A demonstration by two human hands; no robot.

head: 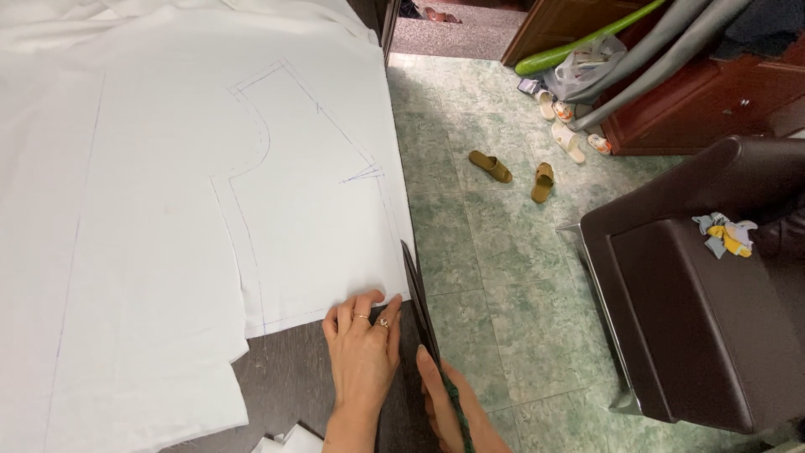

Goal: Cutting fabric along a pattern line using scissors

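Note:
White fabric [168, 193] lies spread over a dark table [289, 377], with a blue pattern outline [277, 168] drawn on it. My left hand [362, 344], wearing two rings, rests flat on the table with its fingertips on the cloth's near edge. My right hand [449, 411] grips the green-wrapped handles of long dark scissors [418, 294]. The blades point away from me along the table's right edge, and the tip sits at the corner of the fabric.
Green tiled floor [495, 252] lies to the right of the table. A dark brown leather seat [696, 319] with cloth scraps [725, 235] stands at right. Brown slippers [513, 172] and pale sandals [570, 134] lie near a wooden cabinet [713, 101].

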